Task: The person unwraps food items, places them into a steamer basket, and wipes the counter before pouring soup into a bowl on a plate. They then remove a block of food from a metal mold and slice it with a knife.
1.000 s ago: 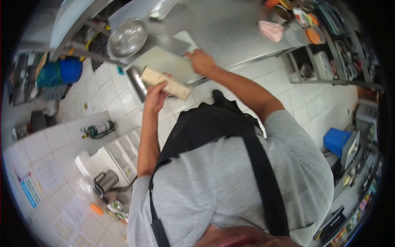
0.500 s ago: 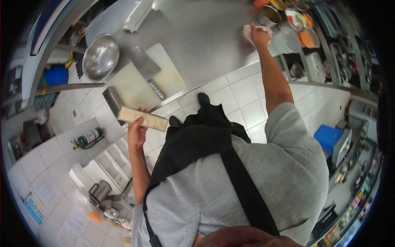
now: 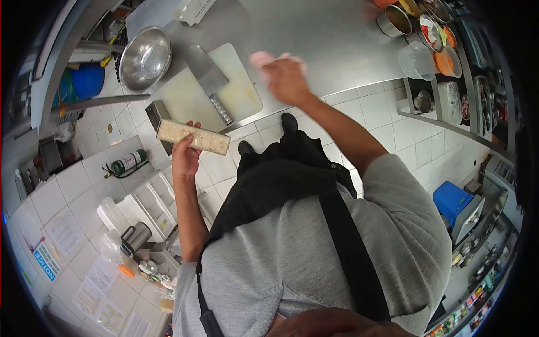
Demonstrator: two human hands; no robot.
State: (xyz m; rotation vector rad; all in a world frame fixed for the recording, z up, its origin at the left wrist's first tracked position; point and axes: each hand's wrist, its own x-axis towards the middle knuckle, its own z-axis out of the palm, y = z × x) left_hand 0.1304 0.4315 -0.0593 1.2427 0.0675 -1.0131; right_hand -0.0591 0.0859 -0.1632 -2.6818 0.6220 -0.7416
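My left hand (image 3: 186, 150) grips a long narrow metal mould (image 3: 193, 137) filled with a pale, speckled mass, off the front edge of the counter. A pink cloth (image 3: 269, 58) is in my right hand (image 3: 285, 80), over the steel counter (image 3: 331, 42) just right of the cutting board. Its fingers are bent over the cloth and slightly blurred. A cleaver (image 3: 206, 70) with a wrapped handle lies on the white cutting board (image 3: 238, 87).
A metal bowl (image 3: 145, 59) stands left of the board. At the right end are a metal pot (image 3: 394, 21), a clear plastic tub (image 3: 416, 60) and containers of food. A box (image 3: 193, 10) lies at the far edge.
My right hand has swept left across the counter with the pink cloth, from near the pot to beside the board. My left hand still holds the mould; the view has shifted slightly.
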